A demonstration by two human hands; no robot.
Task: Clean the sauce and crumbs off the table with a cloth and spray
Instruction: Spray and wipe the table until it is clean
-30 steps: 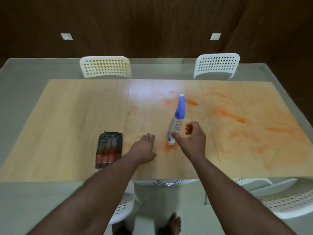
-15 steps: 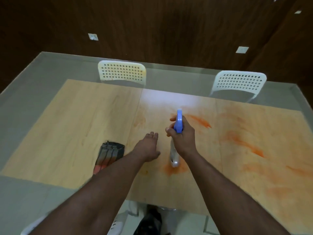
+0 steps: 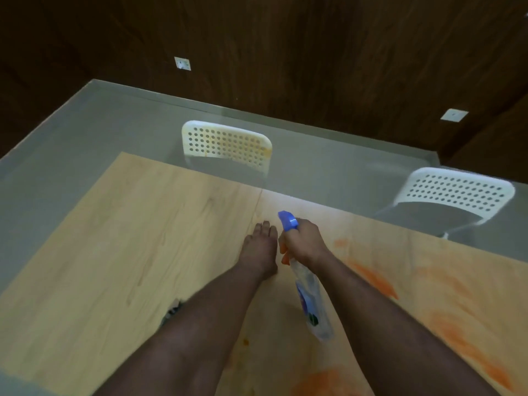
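Fingers of the right hand (image 3: pixel 304 242) are curled round the neck of the spray bottle (image 3: pixel 310 292), just under its blue trigger head (image 3: pixel 288 221); whether a finger lies on the trigger itself cannot be told from this angle. From that grip the bottle's long axis runs from about five o'clock, where the clear body hangs back along the forearm, up to about eleven o'clock, where the nozzle points toward the far edge of the table (image 3: pixel 120 238). The bottle looks lifted off the wood, not standing on it.

Just beside the grip, at nine o'clock, the left hand (image 3: pixel 261 250) lies flat with its fingers straight and together, holding nothing; it seems to rest on the table, though contact is not plain.

Farther out, the orange sauce smears (image 3: pixel 374 277) lie from the grip at three to five o'clock, with a heavier patch (image 3: pixel 328 381) near the close edge at about six. So the nozzle, as I judge it, faces away from most of the mess, and the next spray calls for swinging the head clockwise toward three or four o'clock.

A dark sliver of the cloth (image 3: pixel 171 311) peeks out at seven o'clock, mostly hidden behind the left forearm; the left hand is the nearer one to fetch it.

Two white perforated chairs (image 3: pixel 225 144) stand beyond the far edge.
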